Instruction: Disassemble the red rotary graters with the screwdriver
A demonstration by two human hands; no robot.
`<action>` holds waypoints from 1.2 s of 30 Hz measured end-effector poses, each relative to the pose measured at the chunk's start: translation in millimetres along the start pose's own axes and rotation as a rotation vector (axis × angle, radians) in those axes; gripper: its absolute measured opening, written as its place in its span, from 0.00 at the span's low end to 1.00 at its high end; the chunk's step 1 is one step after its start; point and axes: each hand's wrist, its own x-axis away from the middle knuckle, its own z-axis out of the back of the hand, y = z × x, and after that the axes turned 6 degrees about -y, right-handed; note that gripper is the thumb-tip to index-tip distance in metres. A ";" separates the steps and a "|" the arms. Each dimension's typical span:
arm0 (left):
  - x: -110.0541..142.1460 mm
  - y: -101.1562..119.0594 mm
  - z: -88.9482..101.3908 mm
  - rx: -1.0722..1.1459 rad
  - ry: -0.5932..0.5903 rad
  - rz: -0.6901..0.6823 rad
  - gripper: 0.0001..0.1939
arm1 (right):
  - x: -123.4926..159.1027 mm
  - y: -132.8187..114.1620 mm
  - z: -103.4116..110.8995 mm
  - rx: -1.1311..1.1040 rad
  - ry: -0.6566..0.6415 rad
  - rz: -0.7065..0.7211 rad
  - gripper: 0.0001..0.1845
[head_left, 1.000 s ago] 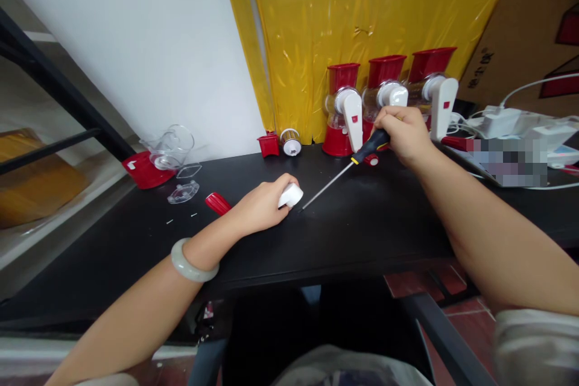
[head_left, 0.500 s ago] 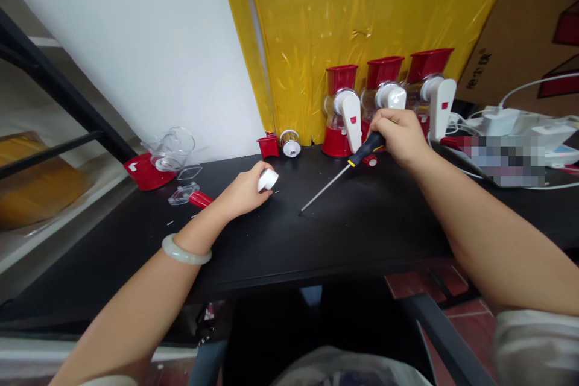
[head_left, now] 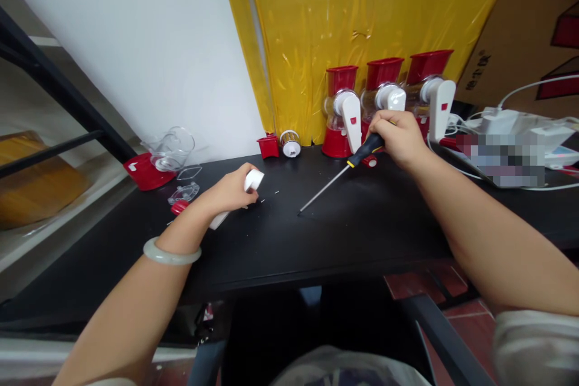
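My left hand (head_left: 233, 189) is closed round a white plastic crank handle (head_left: 254, 180). Its round end pokes out past the fingers, and a flat white length shows below the palm. In my right hand (head_left: 395, 132) is a screwdriver (head_left: 332, 183) with a dark blue and yellow grip, its tip pointing down to the black tabletop. Small light bits, perhaps screws (head_left: 277, 192), lie between the hands. Behind my left wrist are a red piece (head_left: 180, 207), partly hidden, and a clear plastic part (head_left: 184, 193).
Three red and white rotary graters (head_left: 342, 114) stand along the back. A red base with a clear body (head_left: 151, 172) sits far left. A red hopper part (head_left: 268, 146) and a grater drum (head_left: 290, 143) are mid-back. White cables and chargers (head_left: 500, 120) crowd the right.
My left hand has shifted left and slightly toward me with the white handle, and more of the handle now shows below the palm. My right hand and screwdriver have hardly moved.
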 end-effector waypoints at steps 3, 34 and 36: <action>3.2 1.3 2.2 0.033 -0.074 -0.032 0.24 | 0.0 -0.2 -0.3 0.000 -0.002 0.002 0.09; -9.0 20.0 -23.8 -0.090 0.092 -0.111 0.20 | -0.5 4.3 -2.7 -0.008 -0.015 0.008 0.09; -7.0 20.8 -23.2 -0.080 0.097 -0.112 0.20 | -0.7 5.6 -2.9 -0.024 -0.014 0.009 0.08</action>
